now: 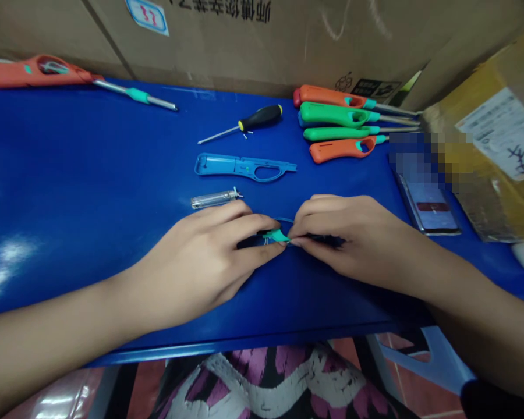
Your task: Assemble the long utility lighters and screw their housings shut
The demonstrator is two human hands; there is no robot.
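Observation:
My left hand (201,262) and my right hand (353,238) meet at the middle of the blue table (70,203). Both pinch a small teal part (276,235) joined to a dark piece and thin wires, mostly hidden under my fingers. Just behind lie a clear fuel tube (213,199) and an empty blue lighter shell half (244,167). A black-handled screwdriver (244,124) rests farther back.
Several long orange and green lighters (344,122) are stacked at the back right. Another orange lighter (70,75) lies at the back left. A phone (430,209) and a yellow parcel (493,151) sit at the right. Cardboard boxes (262,41) stand behind the table.

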